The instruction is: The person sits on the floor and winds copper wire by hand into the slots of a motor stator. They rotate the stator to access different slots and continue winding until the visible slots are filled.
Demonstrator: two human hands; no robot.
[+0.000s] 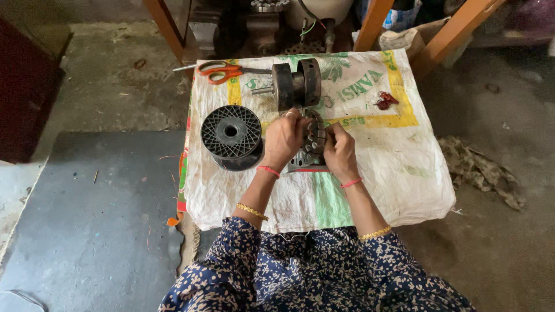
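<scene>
White woven sack (pixel 404 167) covers the low table; both left hand (pixel 283 140) and right hand (pixel 340 151) grip the slotted metal stator (pixel 314 138) mid-table, black spool (pixel 232 137) just beside, right edge open.

The hands, left (pixel 282 140) and right (pixel 340 151), cover most of the slotted metal ring (pixel 315 134), so its lower part and the grip of the fingers cannot be seen. The small red pieces (pixel 385 100) are too small to tell. The machine parts (pixel 272 20) at the top are cut off by the edge.
</scene>
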